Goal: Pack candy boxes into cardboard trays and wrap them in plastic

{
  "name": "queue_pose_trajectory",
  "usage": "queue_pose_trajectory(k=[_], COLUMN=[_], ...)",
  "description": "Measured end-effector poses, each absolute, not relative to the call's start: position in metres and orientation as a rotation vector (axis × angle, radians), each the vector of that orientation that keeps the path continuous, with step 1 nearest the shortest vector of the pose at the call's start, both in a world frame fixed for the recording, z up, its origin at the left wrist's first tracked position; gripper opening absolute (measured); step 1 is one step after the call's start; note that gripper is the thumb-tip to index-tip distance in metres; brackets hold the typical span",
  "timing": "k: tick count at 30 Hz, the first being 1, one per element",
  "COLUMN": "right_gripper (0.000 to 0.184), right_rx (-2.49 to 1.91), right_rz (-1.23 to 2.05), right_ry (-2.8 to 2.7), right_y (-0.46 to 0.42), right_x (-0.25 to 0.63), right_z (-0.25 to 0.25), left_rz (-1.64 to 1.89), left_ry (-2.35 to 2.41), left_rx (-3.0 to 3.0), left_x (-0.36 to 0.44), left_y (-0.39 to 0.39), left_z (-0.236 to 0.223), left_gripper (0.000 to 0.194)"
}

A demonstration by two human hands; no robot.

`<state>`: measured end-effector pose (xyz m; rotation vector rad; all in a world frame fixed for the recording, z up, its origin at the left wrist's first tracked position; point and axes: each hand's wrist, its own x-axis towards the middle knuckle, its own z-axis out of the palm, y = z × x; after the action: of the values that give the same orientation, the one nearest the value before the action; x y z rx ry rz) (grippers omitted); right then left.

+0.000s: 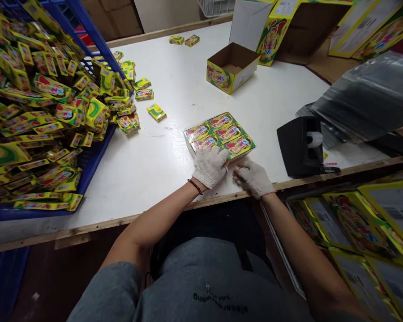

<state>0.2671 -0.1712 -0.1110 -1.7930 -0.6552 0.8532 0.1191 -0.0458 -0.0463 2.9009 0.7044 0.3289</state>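
On the white table lies a flat pack of small yellow-green candy boxes (229, 131), set side by side in rows, with a shiny clear film look at its edges. My left hand (211, 167), in a white knit glove with bare fingertips, presses on the near edge of this pack, fingers bent over it. Just right of the pack's near corner, my right hand (253, 178), gloved the same way, is closed with its fingertips curled together low over the table. Whatever those fingertips may hold is hidden.
A blue basket (99, 163) heaped with loose candy boxes (53, 89) stands at left, some spilled beside it. An open display carton (233, 69) sits behind the pack. At right are a black tape dispenser (297, 147), clear plastic sheets (366, 98) and packed cartons (352, 223) below.
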Motion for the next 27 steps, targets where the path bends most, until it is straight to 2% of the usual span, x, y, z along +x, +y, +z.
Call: queue_pose_trajectory(k=[4, 7, 10, 12, 14, 21, 24, 27], right_gripper=[0.022, 0.019, 0.026, 0.039, 0.050, 0.050, 0.053, 0.044], right_rx=[-1.862, -1.852, -1.736, -1.724, -1.760, -1.554, -1.496, -1.559], right_rz=[0.596, 0.178, -0.007, -0.040, -0.095, -0.282, -0.258, -0.252], right_ry=[-0.638, -0.931, -1.340, -1.511, -1.580, -1.830, -1.869, -1.858], right_y=[-0.185, -0.181, -0.164, -0.154, -0.151, -0.189, -0.194, -0.191], right_x=[0.263, 0.235, 0.194, 0.177, 0.177, 0.275, 0.295, 0.295], right_z=[-0.101, -0.093, -0.096, -0.105, -0.118, -0.141, -0.138, -0.138], left_rz=[0.310, 0.586, 0.695, 0.678, 0.701, 0.966, 1.041, 1.017], left_ry=[0.611, 0.723, 0.749, 0.688, 0.646, 0.398, 0.402, 0.434], left_rx=[2.839, 2.779, 2.646, 2.552, 2.495, 2.487, 2.492, 2.515], left_x=[0.115, 0.113, 0.106, 0.093, 0.074, 0.012, 0.014, 0.019], left_y=[-0.021, 0.029, 0.076, 0.087, 0.076, -0.005, -0.012, -0.014], left_z=[-0.034, -0.037, -0.051, -0.062, -0.073, -0.106, -0.111, -0.107], left_gripper=[0.015, 0.020, 0.026, 0.024, 0.028, 0.040, 0.029, 0.005])
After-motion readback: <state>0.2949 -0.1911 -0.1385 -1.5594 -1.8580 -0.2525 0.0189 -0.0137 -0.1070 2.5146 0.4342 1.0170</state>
